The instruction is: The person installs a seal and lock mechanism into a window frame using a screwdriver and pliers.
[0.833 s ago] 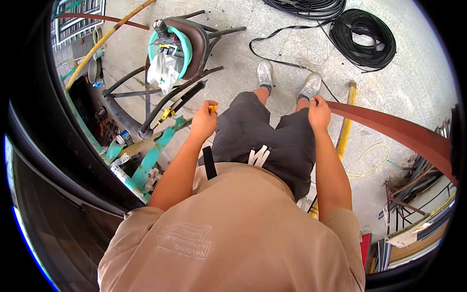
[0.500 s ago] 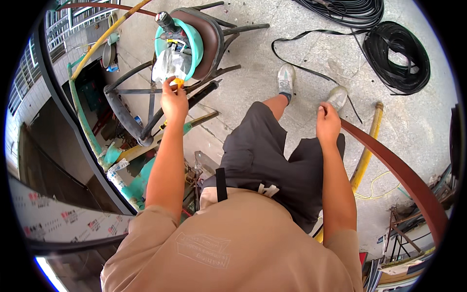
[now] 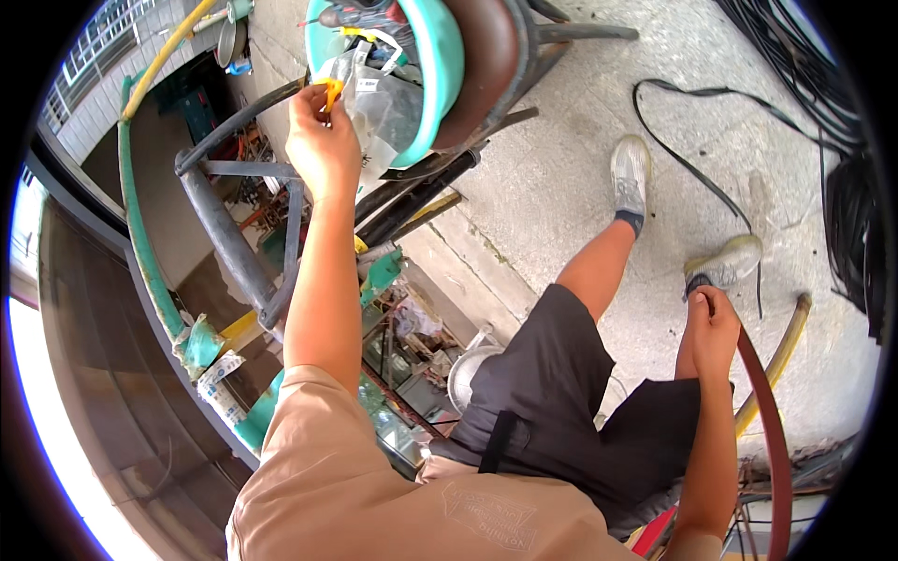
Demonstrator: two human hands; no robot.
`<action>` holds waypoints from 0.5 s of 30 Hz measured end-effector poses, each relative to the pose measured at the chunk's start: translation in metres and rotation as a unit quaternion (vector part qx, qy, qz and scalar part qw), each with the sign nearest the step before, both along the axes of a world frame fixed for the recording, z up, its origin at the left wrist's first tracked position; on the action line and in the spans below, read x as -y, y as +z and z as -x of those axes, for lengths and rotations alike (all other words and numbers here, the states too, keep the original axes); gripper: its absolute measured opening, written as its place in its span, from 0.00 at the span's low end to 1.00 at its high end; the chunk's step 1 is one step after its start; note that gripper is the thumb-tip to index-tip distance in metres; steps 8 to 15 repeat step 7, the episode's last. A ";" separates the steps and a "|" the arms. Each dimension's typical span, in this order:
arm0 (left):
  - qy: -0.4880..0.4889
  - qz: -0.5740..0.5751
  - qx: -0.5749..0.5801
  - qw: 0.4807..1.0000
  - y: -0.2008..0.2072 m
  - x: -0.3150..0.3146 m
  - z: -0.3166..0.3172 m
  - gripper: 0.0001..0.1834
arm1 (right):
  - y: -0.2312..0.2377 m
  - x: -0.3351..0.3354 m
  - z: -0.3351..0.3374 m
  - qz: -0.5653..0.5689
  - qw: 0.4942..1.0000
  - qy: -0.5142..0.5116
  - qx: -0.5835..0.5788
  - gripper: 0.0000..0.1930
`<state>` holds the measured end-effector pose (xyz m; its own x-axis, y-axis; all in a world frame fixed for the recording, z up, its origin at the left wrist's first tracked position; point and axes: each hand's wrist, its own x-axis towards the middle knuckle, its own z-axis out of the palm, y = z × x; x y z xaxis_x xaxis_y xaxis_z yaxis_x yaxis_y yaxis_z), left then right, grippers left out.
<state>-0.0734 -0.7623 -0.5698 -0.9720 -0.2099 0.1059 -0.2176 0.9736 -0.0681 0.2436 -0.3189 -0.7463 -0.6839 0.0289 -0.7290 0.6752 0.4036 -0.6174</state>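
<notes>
My left hand (image 3: 323, 145) pinches a small orange-yellow plastic piece (image 3: 331, 91) at the rim of a teal basin (image 3: 447, 75). In the basin lie clear plastic bags (image 3: 388, 107) and a tool with a dark and red body (image 3: 360, 17), cut off by the upper edge. The basin rests on a brown chair seat (image 3: 491, 56) with dark metal legs. Held low near my right shin, my right hand (image 3: 716, 323) has its fingers closed together; whatever may be in them is hidden. A red-brown metal strip (image 3: 772, 430) runs down just behind that hand.
Grey tubular metal framework (image 3: 224, 238) stands left of the chair, beside a teal-painted pipe (image 3: 140, 215). Coils of black strip (image 3: 851, 234) lie at the right, with a loose length (image 3: 692, 168) across the floor. A yellow pipe (image 3: 790, 341) lies near my right foot.
My view has shifted left, bringing the basin and chair closer. My left hand still holds the orange-yellow piece, now turned above the bags. My right hand stays closed beside my leg.
</notes>
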 end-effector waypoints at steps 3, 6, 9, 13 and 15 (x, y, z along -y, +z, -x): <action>0.022 -0.030 0.110 0.993 -0.022 0.007 0.018 0.15 | 0.008 0.030 0.094 0.011 0.992 0.074 -0.097 0.08; -0.030 0.061 0.067 0.995 -0.046 0.016 0.009 0.19 | 0.048 0.088 0.208 0.056 0.967 0.119 -0.219 0.09; -0.015 0.063 0.060 0.996 -0.045 0.031 0.008 0.19 | 0.066 0.111 0.248 0.091 0.947 0.136 -0.278 0.09; -0.015 0.063 0.060 0.996 -0.045 0.031 0.008 0.19 | 0.066 0.111 0.248 0.091 0.947 0.136 -0.278 0.09; -0.015 0.063 0.060 0.996 -0.045 0.031 0.008 0.19 | 0.066 0.111 0.248 0.091 0.947 0.136 -0.278 0.09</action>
